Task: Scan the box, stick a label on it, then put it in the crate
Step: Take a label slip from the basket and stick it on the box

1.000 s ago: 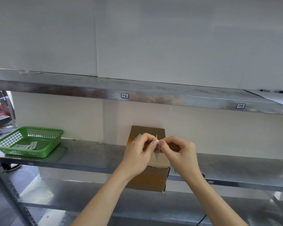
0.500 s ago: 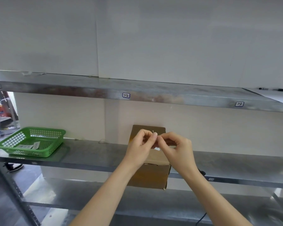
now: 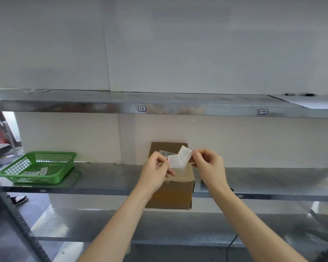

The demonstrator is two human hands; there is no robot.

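From the head camera, the brown cardboard box [image 3: 171,183] sits on the grey metal shelf [image 3: 102,178], overhanging its front edge. Above it the left hand [image 3: 156,170] and right hand [image 3: 208,165] each pinch one end of a white paper label [image 3: 178,159], bent between them. A green plastic basket [image 3: 37,167] sits well apart on the left.

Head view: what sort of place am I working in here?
Probably a stockroom or packing area. Bare metal shelves carry numbered tags, a cardboard box sits on one, and a green basket holds loose labels. Both hands hold a white label.
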